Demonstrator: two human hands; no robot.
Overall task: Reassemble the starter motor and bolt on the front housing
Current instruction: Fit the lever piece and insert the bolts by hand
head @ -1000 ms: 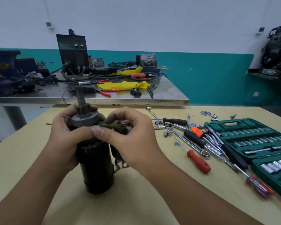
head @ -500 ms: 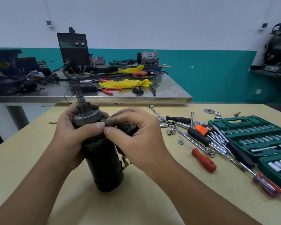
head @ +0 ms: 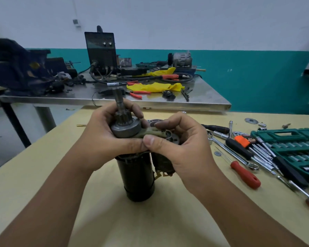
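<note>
The left hand (head: 103,139) is wrapped around the top of the starter motor (head: 137,177), with its fingers curled round the grey drive gear (head: 126,128). The right hand (head: 178,147) pinches a small tan lever piece (head: 152,132) between thumb and fingers, just right of the gear. The two thumbs touch in front of the motor.

The motor is a black can standing upright on the yellow table (head: 150,225), in the middle and near. A toothed shaft (head: 118,102) sticks up from its top.

To the right lie a red-handled screwdriver (head: 245,175), a black-handled screwdriver (head: 238,148) and a green socket set (head: 292,145).

Farther away stands a metal table (head: 203,102) with a yellow cloth (head: 155,86), red pliers (head: 137,93) and a black box with knobs (head: 101,50).
</note>
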